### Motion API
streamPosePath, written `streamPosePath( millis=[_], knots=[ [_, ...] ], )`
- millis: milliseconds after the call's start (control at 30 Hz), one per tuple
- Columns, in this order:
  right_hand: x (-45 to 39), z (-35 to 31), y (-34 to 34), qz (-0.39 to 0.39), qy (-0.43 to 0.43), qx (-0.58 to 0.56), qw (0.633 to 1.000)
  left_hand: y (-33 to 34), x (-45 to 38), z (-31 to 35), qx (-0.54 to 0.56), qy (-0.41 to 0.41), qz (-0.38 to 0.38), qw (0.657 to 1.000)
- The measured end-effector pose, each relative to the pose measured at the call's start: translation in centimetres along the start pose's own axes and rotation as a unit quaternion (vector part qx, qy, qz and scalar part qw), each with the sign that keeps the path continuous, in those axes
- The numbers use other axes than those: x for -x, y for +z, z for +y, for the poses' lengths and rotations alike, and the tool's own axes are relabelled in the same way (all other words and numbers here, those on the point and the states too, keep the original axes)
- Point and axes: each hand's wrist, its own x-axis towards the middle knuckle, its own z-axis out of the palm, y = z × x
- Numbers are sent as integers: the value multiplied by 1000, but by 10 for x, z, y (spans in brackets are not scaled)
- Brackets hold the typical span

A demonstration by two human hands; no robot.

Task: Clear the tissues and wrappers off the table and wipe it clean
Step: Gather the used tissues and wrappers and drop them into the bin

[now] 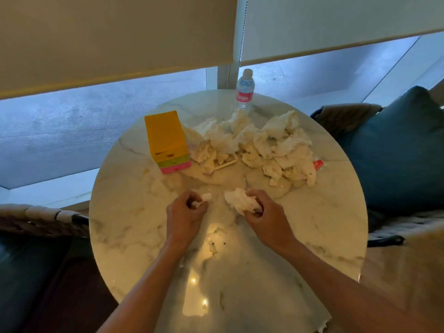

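Note:
A heap of crumpled white tissues (259, 143) covers the far half of a round marble table (125, 227). A red wrapper (318, 164) pokes out at the heap's right edge, and a thin wooden stick (224, 165) lies at its near side. My left hand (186, 213) grips a small wad of tissue (204, 199) near the table's middle. My right hand (264, 216) grips a larger crumpled tissue (239, 201) beside it. Both hands are just short of the heap.
A yellow box with green and pink bands (168, 141) stands at the heap's left. A water bottle with a red label (244, 91) stands at the far edge. A dark blue cushion (398, 150) lies on a chair to the right, another chair to the left.

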Motion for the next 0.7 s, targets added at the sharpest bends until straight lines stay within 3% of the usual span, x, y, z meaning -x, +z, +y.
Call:
streamPosePath(
  millis=[133,400,700],
  knots=[
    [46,31,-33,36,33,-11,999,10,51,19,42,13,-56,997],
    [144,114,-123,92,124,-18,988,80,160,50,8,45,-228,973],
    [242,222,-199,81,206,-53,974,183,282,70,-11,-41,-331,943]
  ],
)
